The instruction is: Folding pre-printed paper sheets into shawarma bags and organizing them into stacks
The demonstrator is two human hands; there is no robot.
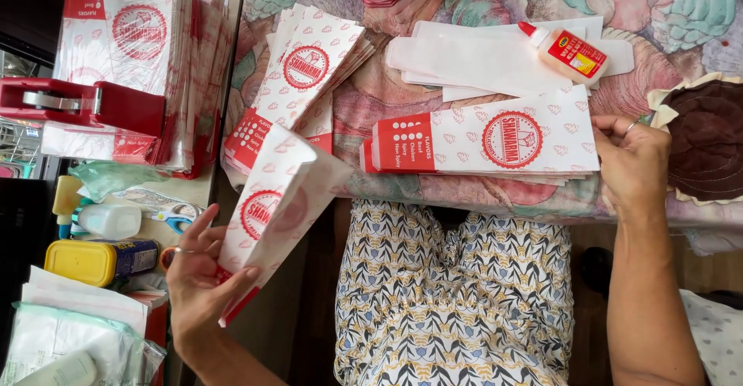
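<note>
Looks like somebody's home doing duty as a little packaging workshop. The giveaway is the floral tablecloth covering the table, not a proper workbench. On it sit stacks of red-and-white printed paper sleeves, with a glue bottle just behind them and plain white blanks beside that. Left of the tablecloth there's a red tape dispenser and household clutter like a yellow-lidded tub.
</note>
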